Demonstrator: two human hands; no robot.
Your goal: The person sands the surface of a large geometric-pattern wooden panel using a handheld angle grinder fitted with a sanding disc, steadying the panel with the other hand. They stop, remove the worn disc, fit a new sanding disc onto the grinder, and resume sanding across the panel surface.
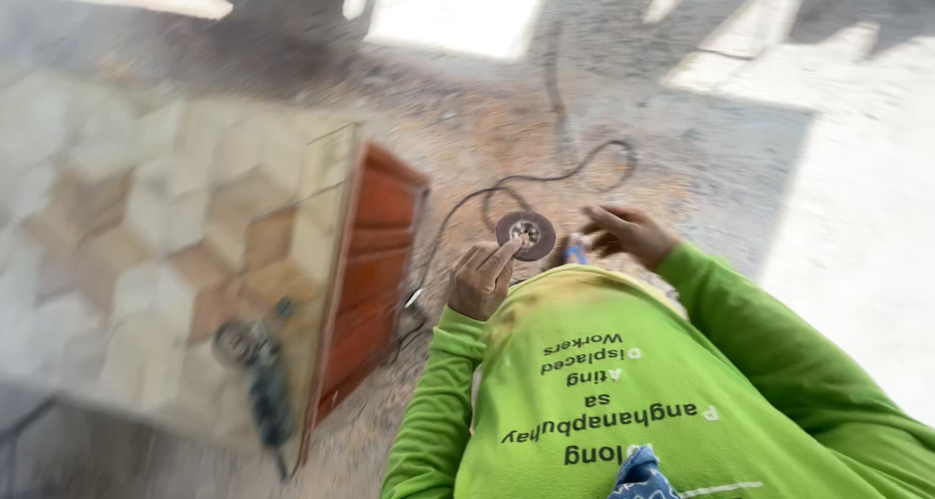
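- The floor point(604, 80) is bare concrete, dusty and speckled, with bright patches of sunlight across the top and down the right side.
- A patterned slab point(146, 226) with pale and tan six-sided shapes fills the left side of the view; it is heavily blurred.
- The person's green long-sleeved shirt point(623, 382) with dark lettering takes up the lower right, seen from above.
- A reddish-brown wooden panel point(375, 265) stands on edge right against the right side of the slab.
- A black cable point(545, 173) snakes over the floor, loops near the upper middle and runs down toward the panel's foot.
- A dark power tool point(255, 363) with a round head lies on the slab's lower part, well apart from both hands; blur hides its detail.
- The right hand point(628, 231) is held out above the floor with fingers spread and loose, grasping nothing, just beside the disc.
- The left hand point(480, 280) is curled, and its fingertips point(504, 253) pinch the lower left edge of the disc.
- The disc point(526, 234) is round and dark with a pale metal centre, held in the air between the 2 hands, in front of the chest and above the floor.
- A small blue thing point(576, 254) shows just below the disc; I cannot tell what it is.
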